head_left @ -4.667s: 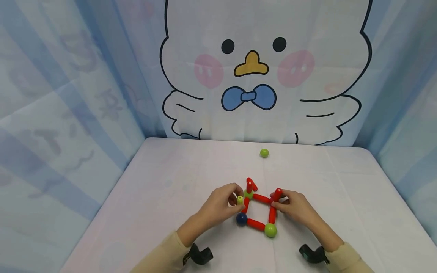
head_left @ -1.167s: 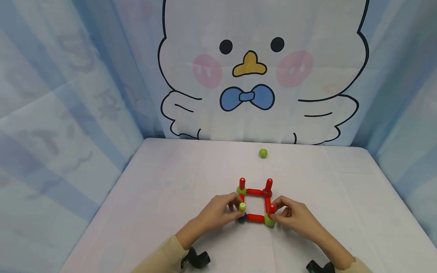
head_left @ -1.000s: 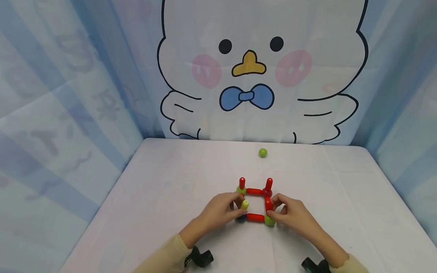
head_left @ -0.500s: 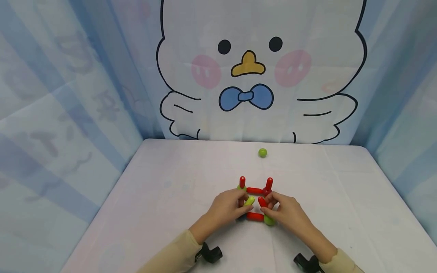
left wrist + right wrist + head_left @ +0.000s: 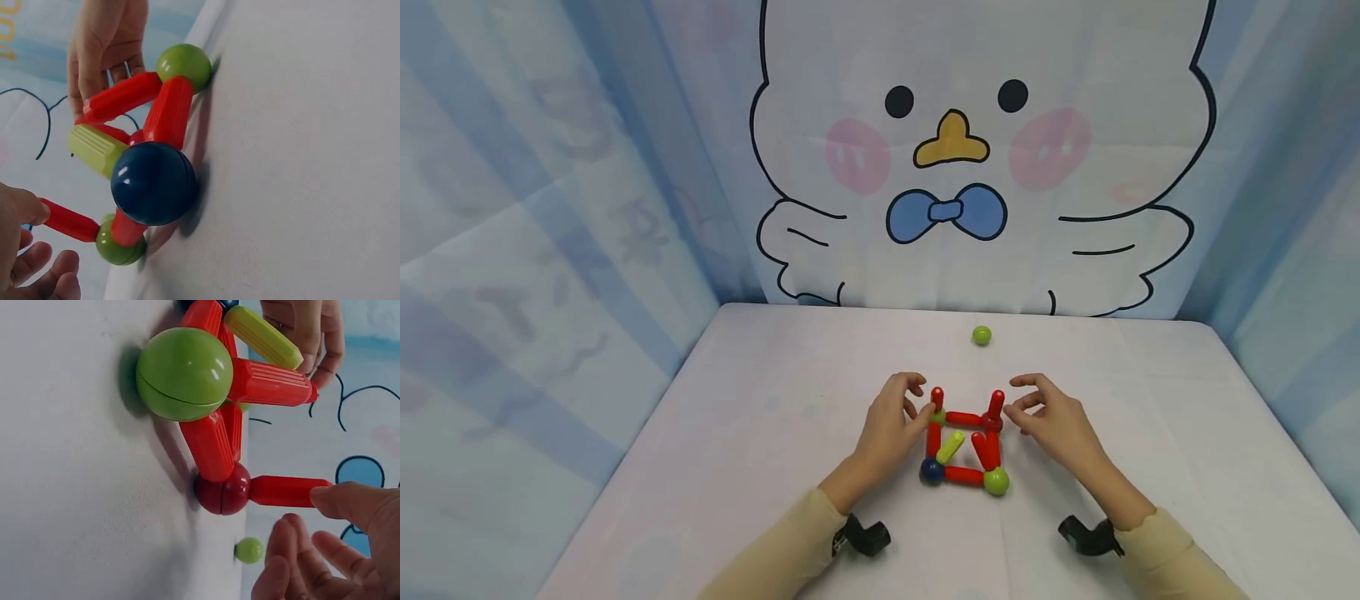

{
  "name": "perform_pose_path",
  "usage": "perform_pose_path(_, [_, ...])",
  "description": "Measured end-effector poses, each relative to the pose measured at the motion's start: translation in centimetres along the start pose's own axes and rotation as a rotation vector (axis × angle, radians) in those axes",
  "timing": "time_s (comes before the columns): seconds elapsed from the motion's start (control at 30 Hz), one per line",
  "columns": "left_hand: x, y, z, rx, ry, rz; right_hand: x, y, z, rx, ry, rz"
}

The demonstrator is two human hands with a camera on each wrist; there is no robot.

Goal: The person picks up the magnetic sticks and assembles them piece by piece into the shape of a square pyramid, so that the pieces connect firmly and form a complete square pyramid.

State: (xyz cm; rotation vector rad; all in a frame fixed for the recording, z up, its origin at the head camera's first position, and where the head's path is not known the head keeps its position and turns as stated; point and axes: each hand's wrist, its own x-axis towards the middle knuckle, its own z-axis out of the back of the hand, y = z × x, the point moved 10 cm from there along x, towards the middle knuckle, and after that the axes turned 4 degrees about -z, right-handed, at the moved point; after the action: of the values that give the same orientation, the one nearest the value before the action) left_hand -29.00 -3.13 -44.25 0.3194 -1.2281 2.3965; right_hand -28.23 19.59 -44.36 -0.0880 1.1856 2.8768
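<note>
A square of red magnetic rods with balls at its corners lies on the table. The front corners are a dark blue ball and a green ball; behind are a green ball and a dark red ball. A yellow-green rod and a red rod lean inward from the front balls. My left hand is around the back left upright rod, thumb at its tip, fingers apart. My right hand's thumb meets the back right upright rod's end, other fingers spread.
A loose green ball sits near the table's far edge. The pale tabletop is bordered by printed curtains on the sides and back. Each wrist wears a black camera.
Both hands have let go of the front yellow-green and red rods, which now lean inward unheld. The hands have moved back to the two rear upright rods.
</note>
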Motion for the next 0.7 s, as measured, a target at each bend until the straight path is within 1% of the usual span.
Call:
perform_pose_path(0.1, [0.4, 0.9, -0.5, -0.013, 0.004, 0.028, 0.5, -0.1, -0.8, 0.012, 0.032, 0.002])
perform_pose_path(0.2, [0.6, 1.2, -1.0, -0.02, 0.024, 0.034, 0.5, 0.1, -1.6, 0.032, 0.051, -0.001])
perform_pose_path(0.27, [0.6, 1.1, -1.3, -0.016, 0.049, 0.028, 0.5, 0.3, -1.9, 0.036, 0.05, -0.008])
perform_pose_path(0.37, [0.7, 0.7, -1.7, 0.014, 0.088, -0.01, 0.3, 0.6, -1.9, 0.012, 0.027, 0.002])
perform_pose_path(0.47, [0.8, 0.3, -2.1, 0.065, 0.125, -0.045, 0.0, 1.3, -1.8, -0.039, 0.001, 0.046])
perform_pose_path(0.57, [0.8, 0.1, -2.5, 0.12, 0.158, -0.064, -0.5, 2.0, -2.0, -0.111, -0.019, 0.108])
perform_pose_path(0.7, [0.6, -0.3, -2.8, 0.174, 0.192, -0.104, -1.1, 2.6, -2.4, -0.212, -0.032, 0.15])
